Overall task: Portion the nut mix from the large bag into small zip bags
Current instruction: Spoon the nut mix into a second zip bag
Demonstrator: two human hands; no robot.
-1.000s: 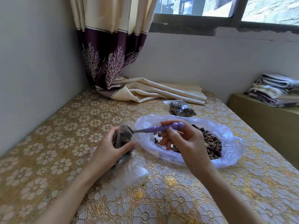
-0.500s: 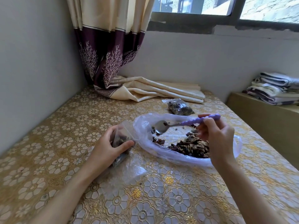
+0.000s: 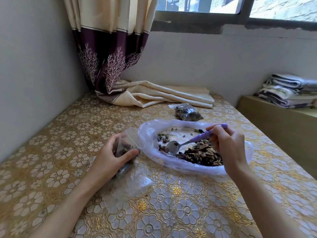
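Note:
The large clear bag (image 3: 151, 133) lies open on the table, with the nut mix (image 3: 200, 154) heaped at its right side. My right hand (image 3: 228, 145) grips the purple handle of a metal spoon (image 3: 173, 147); the bowl sits low in the bag at the pile's left edge with a nut or two in it. My left hand (image 3: 111, 155) holds a small zip bag (image 3: 125, 146), partly filled with mix, its mouth turned toward the large bag. A filled small bag (image 3: 187, 114) lies behind the large one.
Empty clear zip bags (image 3: 135, 182) lie flat under and in front of my left wrist. A curtain (image 3: 154, 95) trails onto the back of the gold floral tablecloth (image 3: 60, 152). Walls close the left and back. Folded towels (image 3: 288, 91) sit on a shelf at right.
My right hand drew the spoon out of the small bag, swung it right over the large bag, then lowered its bowl into the nut mix. My left hand kept holding the small bag.

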